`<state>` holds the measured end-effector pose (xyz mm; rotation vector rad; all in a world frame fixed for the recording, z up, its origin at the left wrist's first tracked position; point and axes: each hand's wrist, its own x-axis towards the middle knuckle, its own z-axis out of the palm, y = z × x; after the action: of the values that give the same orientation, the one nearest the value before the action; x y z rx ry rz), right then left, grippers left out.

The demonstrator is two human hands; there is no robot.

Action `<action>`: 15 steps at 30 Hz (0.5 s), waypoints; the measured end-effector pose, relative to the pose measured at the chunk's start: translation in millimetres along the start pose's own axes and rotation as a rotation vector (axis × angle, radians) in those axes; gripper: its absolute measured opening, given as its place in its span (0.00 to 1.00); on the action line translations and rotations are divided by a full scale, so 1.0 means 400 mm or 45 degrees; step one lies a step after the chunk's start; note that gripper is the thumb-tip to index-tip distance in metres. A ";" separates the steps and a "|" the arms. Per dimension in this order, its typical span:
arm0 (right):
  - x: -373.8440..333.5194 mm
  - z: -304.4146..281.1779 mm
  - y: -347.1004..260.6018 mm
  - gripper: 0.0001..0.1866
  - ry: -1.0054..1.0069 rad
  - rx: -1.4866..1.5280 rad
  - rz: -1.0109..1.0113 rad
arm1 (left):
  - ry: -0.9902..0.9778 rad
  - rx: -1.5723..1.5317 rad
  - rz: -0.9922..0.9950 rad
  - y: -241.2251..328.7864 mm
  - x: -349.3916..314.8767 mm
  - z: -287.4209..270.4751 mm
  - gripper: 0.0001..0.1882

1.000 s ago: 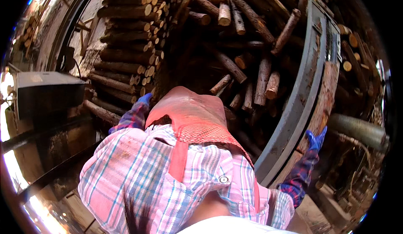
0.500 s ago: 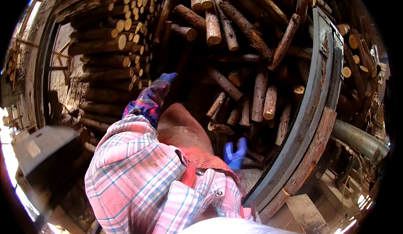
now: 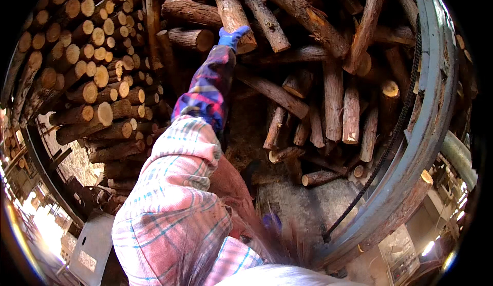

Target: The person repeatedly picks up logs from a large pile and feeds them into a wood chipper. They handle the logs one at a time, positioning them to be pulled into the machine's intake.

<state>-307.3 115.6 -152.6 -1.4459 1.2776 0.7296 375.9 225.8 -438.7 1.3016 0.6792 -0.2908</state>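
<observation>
My left hand, in a blue glove under a dark plaid sleeve cover, reaches far forward to the lower end of a thick log. Its thumb and fingers are spread apart across the bark near the cut end. The log leans among others on the heap. Only a small dark blue patch of my right hand shows, low beside my reddish apron. Hair and clothing hide its fingers.
Left stands a tall stack of logs, cut ends outward. More logs lie jumbled ahead. A grey metal frame with a dark chain curves up the right side. Concrete floor lies between. A grey box stands lower left.
My left hand has stretched forward and right from beside the stack to the log. My right hand has drawn back mostly out of sight. The view has shifted.
</observation>
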 end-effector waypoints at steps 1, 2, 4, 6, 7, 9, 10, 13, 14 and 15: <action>0.010 0.005 0.016 0.18 -0.025 0.002 -0.004 | -0.047 -0.025 -0.034 0.006 -0.017 0.012 0.34; 0.030 0.012 0.016 0.17 -0.062 0.025 -0.040 | -0.081 -0.055 -0.038 0.031 -0.018 0.000 0.33; 0.083 0.030 -0.064 0.20 -0.096 0.047 -0.094 | -0.232 -0.112 -0.042 0.078 -0.004 -0.047 0.32; 0.119 0.084 -0.223 0.23 -0.019 0.185 -0.151 | -0.419 -0.233 -0.302 0.177 -0.122 -0.020 0.31; 0.138 0.099 -0.312 0.25 -0.030 0.272 -0.199 | -0.448 -0.406 -0.455 0.178 -0.162 -0.068 0.31; 0.162 0.129 -0.498 0.28 -0.141 0.530 -0.305 | -0.475 -0.683 -0.704 0.224 -0.305 -0.148 0.29; 0.159 0.137 -0.568 0.28 -0.338 0.871 -0.477 | -0.483 -0.780 -0.798 0.279 -0.420 -0.172 0.28; 0.202 0.191 -0.762 0.33 -0.564 0.936 -0.327 | -0.436 -0.662 -0.905 0.345 -0.753 -0.224 0.29; 0.198 0.207 -0.816 0.35 -0.820 1.127 -0.203 | -0.531 -0.542 -0.868 0.345 -0.863 -0.241 0.31; 0.186 0.218 -0.845 0.37 -1.071 1.316 -0.084 | -0.505 -0.409 -0.932 0.351 -0.977 -0.257 0.32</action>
<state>48.7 142.1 -145.8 -0.2563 0.7104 0.4178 121.2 293.4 -101.5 0.6197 0.7992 -0.9649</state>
